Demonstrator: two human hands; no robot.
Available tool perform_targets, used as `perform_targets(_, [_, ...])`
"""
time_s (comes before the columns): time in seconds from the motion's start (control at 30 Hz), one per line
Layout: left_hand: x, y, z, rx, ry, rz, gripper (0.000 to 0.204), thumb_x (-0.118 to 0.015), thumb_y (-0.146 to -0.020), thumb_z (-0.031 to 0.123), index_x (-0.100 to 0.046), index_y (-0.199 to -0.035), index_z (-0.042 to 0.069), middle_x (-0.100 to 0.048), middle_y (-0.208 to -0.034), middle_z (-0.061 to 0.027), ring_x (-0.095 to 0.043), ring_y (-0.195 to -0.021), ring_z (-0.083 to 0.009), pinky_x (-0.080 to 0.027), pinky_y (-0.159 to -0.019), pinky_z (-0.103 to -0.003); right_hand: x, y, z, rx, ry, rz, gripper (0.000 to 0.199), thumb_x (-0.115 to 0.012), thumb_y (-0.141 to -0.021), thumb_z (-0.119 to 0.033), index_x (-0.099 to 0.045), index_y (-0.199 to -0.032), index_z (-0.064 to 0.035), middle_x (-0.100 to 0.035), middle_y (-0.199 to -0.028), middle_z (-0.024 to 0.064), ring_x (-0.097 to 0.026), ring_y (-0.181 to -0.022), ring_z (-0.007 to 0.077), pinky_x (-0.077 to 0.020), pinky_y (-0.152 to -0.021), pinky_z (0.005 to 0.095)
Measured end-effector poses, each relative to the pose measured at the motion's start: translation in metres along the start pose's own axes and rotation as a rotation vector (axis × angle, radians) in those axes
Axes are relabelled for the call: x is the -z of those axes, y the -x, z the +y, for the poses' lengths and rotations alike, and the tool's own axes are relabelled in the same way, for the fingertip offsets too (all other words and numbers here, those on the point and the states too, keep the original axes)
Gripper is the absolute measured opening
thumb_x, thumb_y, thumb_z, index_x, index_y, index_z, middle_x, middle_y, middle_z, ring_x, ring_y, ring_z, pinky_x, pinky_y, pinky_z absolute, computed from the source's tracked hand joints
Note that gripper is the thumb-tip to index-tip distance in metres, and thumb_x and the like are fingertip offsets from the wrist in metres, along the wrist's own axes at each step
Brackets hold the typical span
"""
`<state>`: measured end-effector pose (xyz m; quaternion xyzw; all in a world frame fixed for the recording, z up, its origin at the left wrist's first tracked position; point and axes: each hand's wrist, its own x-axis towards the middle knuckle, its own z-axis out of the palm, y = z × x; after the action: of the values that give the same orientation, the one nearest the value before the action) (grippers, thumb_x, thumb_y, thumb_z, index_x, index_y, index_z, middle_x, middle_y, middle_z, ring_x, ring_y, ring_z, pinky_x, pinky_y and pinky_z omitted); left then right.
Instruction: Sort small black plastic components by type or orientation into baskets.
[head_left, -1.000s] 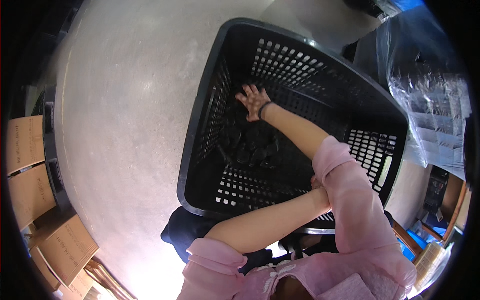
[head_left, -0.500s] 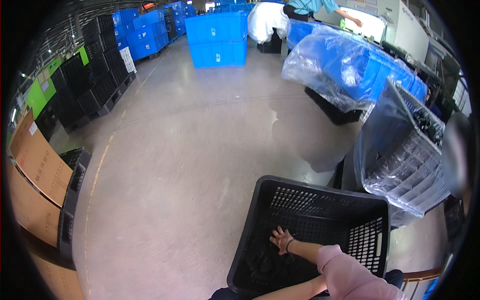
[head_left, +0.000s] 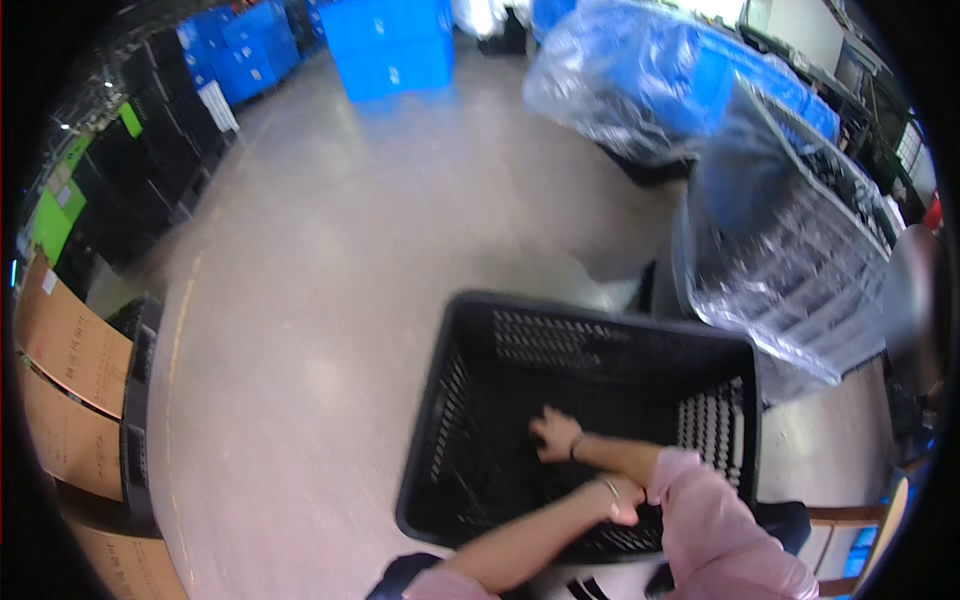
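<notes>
A black basket (head_left: pixel 470 400) with perforated, grid-patterned walls is seen, its dark contents barely told apart from its floor. Pale pink sleeves (head_left: pixel 710 520) are worn on both forearms. A dark band is seen at the wrist of the right hand (head_left: pixel 553 432), and a thin light bangle at that of the left hand (head_left: pixel 627 497). The floor (head_left: pixel 330 250) is coloured a glossy beige-grey. Bright blue crates (head_left: pixel 390 45) are shown, some under clear, glinting plastic wrap (head_left: pixel 790 260). Brown cardboard boxes (head_left: pixel 70 350) and black stacked crates (head_left: pixel 140 180) are seen, with green panels (head_left: pixel 50 215) beside them.
</notes>
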<state>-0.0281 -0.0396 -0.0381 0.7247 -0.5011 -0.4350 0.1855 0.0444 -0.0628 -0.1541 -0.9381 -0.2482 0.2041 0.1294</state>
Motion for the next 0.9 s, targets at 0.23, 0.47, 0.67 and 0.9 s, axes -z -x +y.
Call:
perform_targets(0.23, [0.069,0.050,-0.050,0.347,0.442,0.802,0.021,-0.058,-0.072,0.023,-0.059,-0.070,0.002,-0.059,-0.062,-0.0089,-0.058,-0.058,-0.0167,-0.047,-0.056,-0.029,0.126,0.043,0.043,-0.233,-1.554,0.066,0.049,-0.068,-0.070,-0.019,-0.043,-0.110,-0.0053,-0.055,-0.097,0.0059,-0.053,-0.086,0.0133,-0.0458,-0.063,0.0334])
perform_targets(0.47, [0.131,0.060,0.026,-0.082,1.214,1.066,0.074,-0.062,-0.076,0.034,-0.019,-0.131,0.009,-0.040,-0.116,-0.0107,-0.045,-0.105,-0.0222,-0.044,-0.081,-0.045,0.211,0.106,0.045,0.272,-0.868,0.510,0.054,-0.073,-0.066,-0.029,-0.046,-0.108,-0.0069,-0.049,-0.099,0.0089,-0.047,-0.093,0.0146,-0.0448,-0.064,0.0250])
perform_targets(0.67, [0.159,0.059,0.059,-0.310,1.596,1.179,0.033,-0.063,-0.074,0.030,-0.050,-0.096,0.009,-0.055,-0.085,-0.0065,-0.057,-0.081,-0.0204,-0.051,-0.068,-0.040,0.254,0.139,0.043,0.440,-1.574,0.250,0.037,-0.054,-0.083,-0.017,-0.041,-0.117,-0.0088,-0.051,-0.105,0.0086,-0.051,-0.096,0.0145,-0.0484,-0.073,0.0297])
perform_targets(0.9, [0.170,0.049,0.059,-0.383,1.548,1.099,0.029,-0.059,-0.076,0.031,-0.054,-0.090,0.006,-0.057,-0.086,-0.0142,-0.058,-0.077,-0.0236,-0.050,-0.071,-0.040,0.258,0.143,0.082,0.544,-1.970,0.010,0.040,-0.034,-0.085,-0.033,-0.044,-0.114,-0.0064,-0.048,-0.116,0.0221,-0.053,-0.101,0.0320,-0.0455,-0.073,0.0367])
